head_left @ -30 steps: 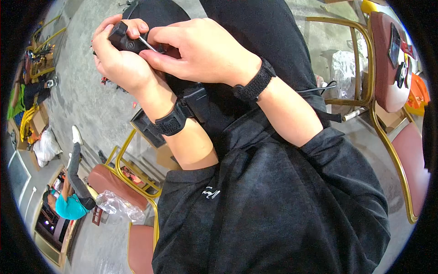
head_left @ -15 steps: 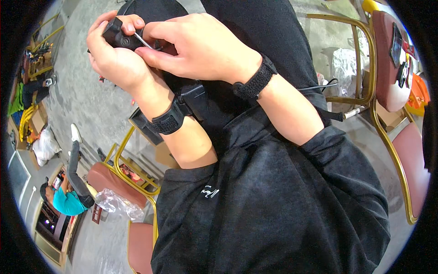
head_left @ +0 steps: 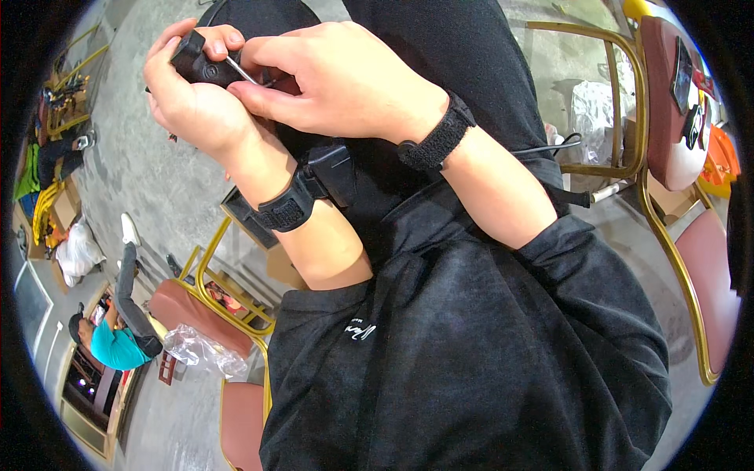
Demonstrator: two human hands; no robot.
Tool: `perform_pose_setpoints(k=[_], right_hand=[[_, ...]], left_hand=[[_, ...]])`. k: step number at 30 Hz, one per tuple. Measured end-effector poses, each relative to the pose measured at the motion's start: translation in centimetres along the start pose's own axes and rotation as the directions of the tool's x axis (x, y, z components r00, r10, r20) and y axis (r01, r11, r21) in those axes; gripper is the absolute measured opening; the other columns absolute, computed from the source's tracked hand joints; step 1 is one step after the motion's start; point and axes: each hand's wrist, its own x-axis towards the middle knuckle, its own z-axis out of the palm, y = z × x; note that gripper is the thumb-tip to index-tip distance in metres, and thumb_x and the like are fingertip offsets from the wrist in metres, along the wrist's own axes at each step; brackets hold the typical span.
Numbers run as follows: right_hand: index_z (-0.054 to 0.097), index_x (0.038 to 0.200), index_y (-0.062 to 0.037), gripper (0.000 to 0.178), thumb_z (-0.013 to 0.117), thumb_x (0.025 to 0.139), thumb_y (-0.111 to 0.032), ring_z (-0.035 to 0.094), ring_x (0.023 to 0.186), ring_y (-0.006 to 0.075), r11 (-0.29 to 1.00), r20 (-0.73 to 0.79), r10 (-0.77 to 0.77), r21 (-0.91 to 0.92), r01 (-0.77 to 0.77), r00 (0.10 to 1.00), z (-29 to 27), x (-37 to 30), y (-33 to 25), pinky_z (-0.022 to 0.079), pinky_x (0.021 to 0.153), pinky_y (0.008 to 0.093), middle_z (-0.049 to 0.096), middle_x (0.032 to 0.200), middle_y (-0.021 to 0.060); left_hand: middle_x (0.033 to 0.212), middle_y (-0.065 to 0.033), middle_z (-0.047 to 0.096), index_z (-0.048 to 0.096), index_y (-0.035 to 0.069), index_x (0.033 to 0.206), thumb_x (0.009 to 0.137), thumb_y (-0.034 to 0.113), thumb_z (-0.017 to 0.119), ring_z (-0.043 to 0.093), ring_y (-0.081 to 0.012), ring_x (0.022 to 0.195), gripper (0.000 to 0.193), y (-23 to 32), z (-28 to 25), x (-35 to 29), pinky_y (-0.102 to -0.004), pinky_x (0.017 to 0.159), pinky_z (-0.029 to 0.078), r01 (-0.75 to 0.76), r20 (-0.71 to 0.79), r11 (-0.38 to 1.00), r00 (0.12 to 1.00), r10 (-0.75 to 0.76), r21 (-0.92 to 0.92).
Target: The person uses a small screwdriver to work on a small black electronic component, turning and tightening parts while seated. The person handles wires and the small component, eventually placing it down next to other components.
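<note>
A small black plastic part (head_left: pixel 207 71), with a block-shaped end and a round mark on its side, rests in my left hand (head_left: pixel 196 114); the fingers curl around it from behind. My right hand (head_left: pixel 338 78) pinches a thin metal rod (head_left: pixel 240 69) between thumb and forefinger, one end reaching the black part. The rod looks like a hex key, though its far end is hidden by my fingers. Both hands are close together above my black-trousered legs (head_left: pixel 440 47). A black strap circles each wrist, and a black box (head_left: pixel 331 169) sits at the left one.
To the right stands a gold-framed chair with a reddish seat (head_left: pixel 664 102), a phone (head_left: pixel 682 74) on it. Another reddish chair (head_left: pixel 196 314) at lower left bears clear plastic wrap (head_left: pixel 206 351). A person in a teal shirt (head_left: pixel 119 345) is farther left, near boxes and bags.
Both hands and the black part have shifted very slightly left. The grip on the part and on the rod looks the same.
</note>
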Motion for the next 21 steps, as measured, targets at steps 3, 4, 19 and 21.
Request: perform_pose_setpoints(k=[3, 4, 19, 21], right_hand=[[0.061, 0.081, -0.0069, 0.027, 0.061, 0.084, -0.033, 0.059, 0.056, 0.0281, 1.000, 0.002, 0.005, -0.004, -0.005, 1.000, -0.03, 0.01, 0.03, 0.046, 0.051, 0.0350, 0.059, 0.062, 0.0105], [0.061, 0.082, -0.0068, 0.027, 0.061, 0.084, -0.033, 0.059, 0.056, 0.0282, 1.000, 0.008, 0.006, -0.004, -0.006, 1.000, -0.04, 0.03, 0.09, 0.046, 0.052, 0.0350, 0.059, 0.062, 0.0105], [0.063, 0.086, -0.0062, 0.028, 0.060, 0.084, -0.035, 0.061, 0.060, 0.0291, 1.000, 0.008, 0.007, -0.007, -0.007, 1.000, -0.07, -0.04, 0.01, 0.048, 0.055, 0.0349, 0.062, 0.067, 0.0120], [0.063, 0.086, -0.0062, 0.029, 0.060, 0.084, -0.034, 0.061, 0.060, 0.0295, 1.000, -0.001, 0.006, 0.000, -0.006, 1.000, 0.01, -0.02, 0.02, 0.048, 0.055, 0.0352, 0.062, 0.068, 0.0123]], left_hand=[[0.059, -0.0081, 0.041, 0.052, -0.002, 0.087, 0.081, 0.023, 0.045, 0.046, -0.0244, 0.060, 0.026, -0.18, -0.21, 0.21, -0.0367, 0.062, 0.043, 0.002, 0.011, 1.000, 1.000, -0.001, -0.008], [0.059, -0.0081, 0.041, 0.052, -0.002, 0.087, 0.081, 0.023, 0.045, 0.046, -0.0244, 0.060, 0.026, -0.25, -0.22, 0.25, -0.0367, 0.062, 0.043, -0.002, 0.020, 1.000, 1.000, 0.003, -0.014], [0.057, -0.0128, 0.048, 0.054, -0.008, 0.085, 0.082, 0.018, 0.042, 0.050, -0.0230, 0.056, 0.029, -0.21, -0.28, 0.27, -0.0325, 0.059, 0.045, 0.022, -0.012, 0.998, 1.000, -0.022, -0.057], [0.057, -0.0129, 0.047, 0.054, -0.008, 0.085, 0.081, 0.018, 0.042, 0.050, -0.0231, 0.056, 0.028, -0.15, -0.17, 0.25, -0.0327, 0.059, 0.045, 0.018, -0.023, 0.999, 1.000, -0.019, -0.050]])
